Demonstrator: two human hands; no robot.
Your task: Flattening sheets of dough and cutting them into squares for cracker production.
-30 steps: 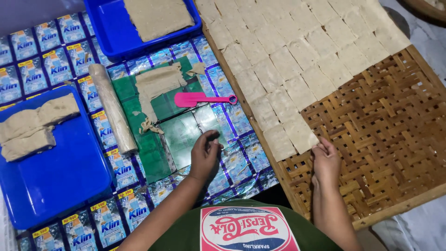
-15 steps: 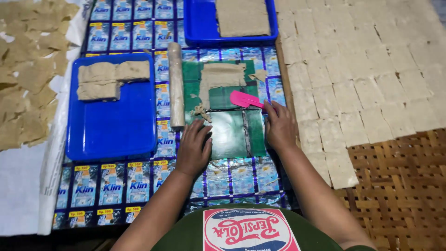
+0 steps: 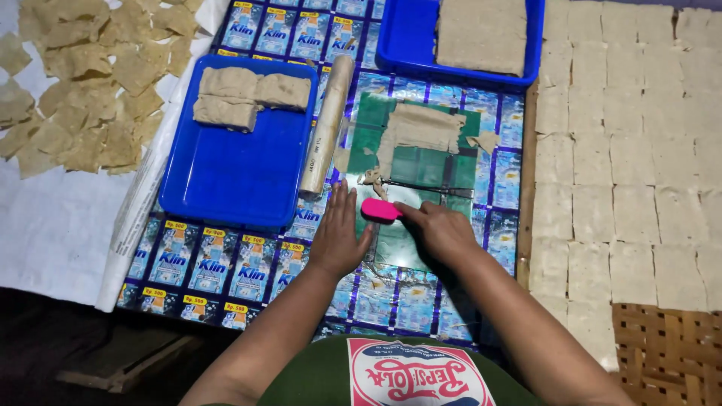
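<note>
Shiny blue and green packet sheets cover our worktop [image 3: 421, 293], so the dough does not stick to it. Our left hand [image 3: 337, 234] lies flat on the sheet, fingers [image 3: 340, 201] pressed close together, to keep it from sliding. Our right hand [image 3: 440, 229] is just beside it, and its fingers [image 3: 410, 213] pinch the pink handle [image 3: 380, 210] of a knife. The thin blade [image 3: 429, 186] lies flat across the green middle, pointing right. Just past the blade sits a rolled dough sheet [image 3: 421, 128], thin and brown, with torn bits at its edges.

A roller [image 3: 327, 128] rests to the left of the dough, near enough to grab. Left of that is a blue tray [image 3: 233, 177] with dough lumps [image 3: 248, 94] at its far end. Another blue tray [image 3: 410, 45] sits far off with a thick dough slab [image 3: 481, 30] in it.

On the right, pale cut squares [image 3: 624, 150] lie in neat rows, edge to edge, on a woven mat [image 3: 669, 353], maybe so air can dry them. Far left, darker scraps [image 3: 83, 83] are spread loosely on white cloth [image 3: 53, 225].
</note>
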